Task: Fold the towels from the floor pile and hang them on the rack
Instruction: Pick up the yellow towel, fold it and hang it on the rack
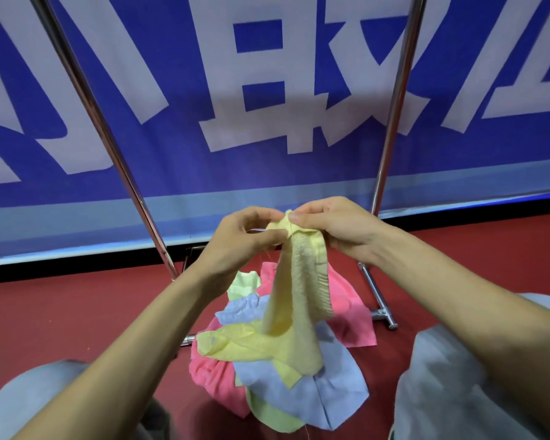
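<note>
A yellow towel hangs down from both my hands above the floor pile. My left hand and my right hand pinch its top edge close together, fingers almost touching. Its lower end drapes onto the pile of pink, pale blue, yellow and light green towels on the red floor between my knees. The rack's two chrome uprights rise on either side behind my hands, and its foot bar lies on the floor to the right of the pile. The rack's top bar is out of view.
A blue banner with large white characters stands right behind the rack. My knees in grey trousers frame the pile at the bottom left and right. Red floor spreads around the pile.
</note>
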